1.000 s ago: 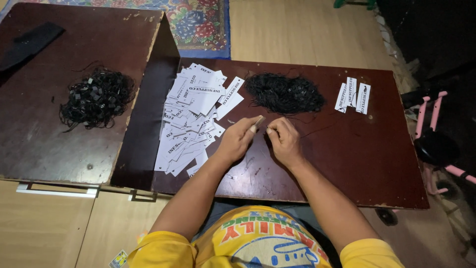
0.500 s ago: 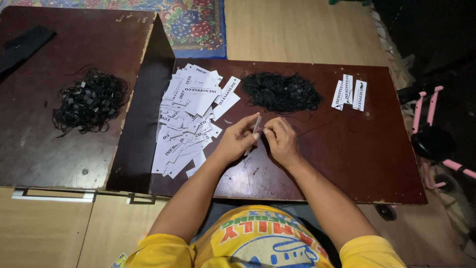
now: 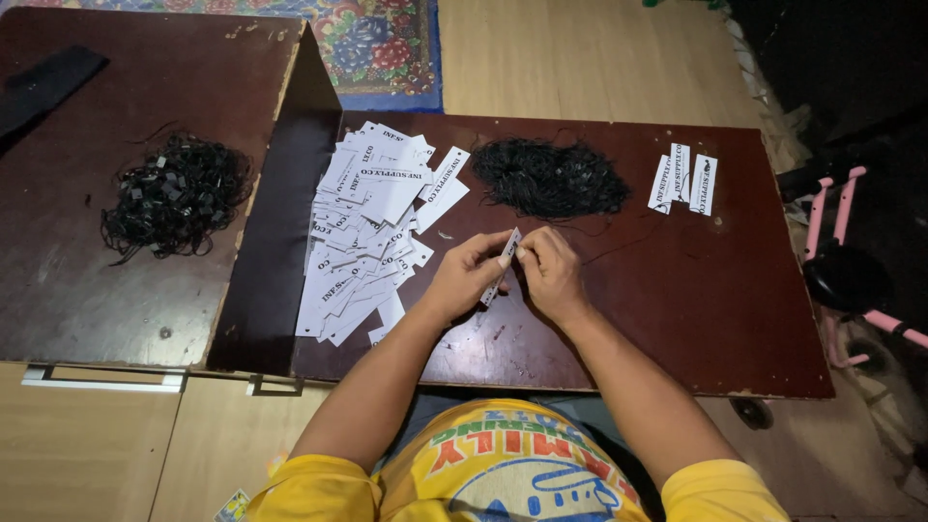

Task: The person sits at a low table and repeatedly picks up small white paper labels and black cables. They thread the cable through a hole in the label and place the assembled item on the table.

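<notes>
I see a low dark brown table (image 3: 696,319) standing on a pale wooden floor (image 3: 580,58), with a patterned rug (image 3: 377,43) at the far edge of the view. Over the middle of the table a small white paper tag (image 3: 504,263) is held up on edge, just above the surface. My left hand (image 3: 466,275) pinches it from the left, thumb and forefinger closed on it, the other fingers curled. My right hand (image 3: 551,271) meets it from the right, fingertips drawn narrow against the tag's upper end; I cannot tell whether a thread is caught between them. Just beyond the hands lies a tangled heap of black string (image 3: 549,177), and a thin strand trails from it toward the right across the table. To the left of the hands a wide scatter of white printed tags (image 3: 367,232) overlaps in a loose pile. Near the far right of the table, well apart from the hands, three tags (image 3: 682,181) lie side by side. A second brown table (image 3: 87,290) adjoins on the left, raised a little higher, carrying another black tangle with small blocky pieces (image 3: 174,193) and a flat black strip (image 3: 43,87) in its far corner. A pink-framed object (image 3: 851,251) stands on the floor at the right.
</notes>
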